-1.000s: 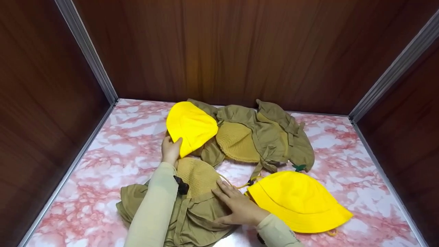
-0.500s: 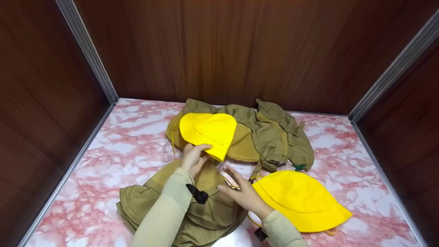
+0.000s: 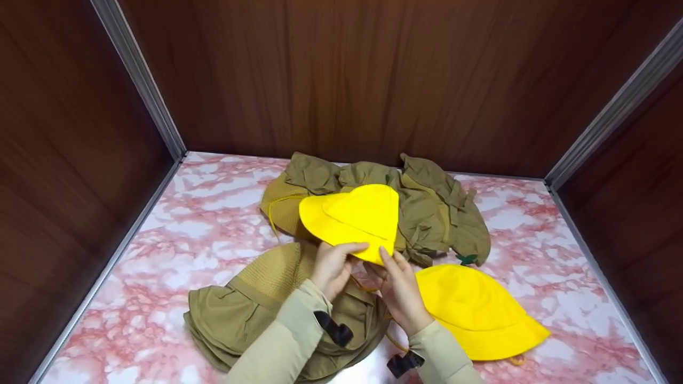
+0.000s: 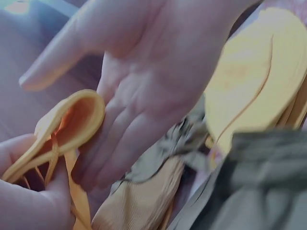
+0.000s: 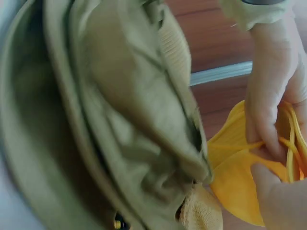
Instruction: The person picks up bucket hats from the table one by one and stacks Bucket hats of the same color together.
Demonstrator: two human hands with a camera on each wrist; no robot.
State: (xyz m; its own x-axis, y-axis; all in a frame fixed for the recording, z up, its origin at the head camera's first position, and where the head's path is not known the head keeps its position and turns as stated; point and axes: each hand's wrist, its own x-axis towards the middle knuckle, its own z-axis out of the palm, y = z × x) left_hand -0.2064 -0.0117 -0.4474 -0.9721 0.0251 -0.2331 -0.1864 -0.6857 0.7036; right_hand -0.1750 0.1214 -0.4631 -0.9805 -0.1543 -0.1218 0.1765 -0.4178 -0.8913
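Note:
A yellow bucket hat (image 3: 360, 216), folded with its crown away from me, is held up in front of my hands. My right hand (image 3: 400, 290) pinches its near brim edge, thumb on top; the right wrist view shows that thumb (image 5: 266, 184) against the yellow cloth. My left hand (image 3: 333, 269) is at the same edge. In the left wrist view the left hand (image 4: 153, 72) has straight fingers beside the brim, its thumb spread away. Beneath the hands lies an olive sun hat (image 3: 240, 314) with a woven crown and ruffled cloth, partly covered by my forearms.
Another yellow hat (image 3: 480, 314) with a green sprout (image 3: 467, 260) lies right of my right hand. Several olive hats (image 3: 432, 208) lie overlapping along the back wall (image 3: 341, 80). Metal-edged wood panels enclose the pink marbled table (image 3: 133, 266) at left, right and back.
My left hand has brought the yellow hat rightward and turned it. My right hand has risen from the olive hat and taken hold of the yellow brim.

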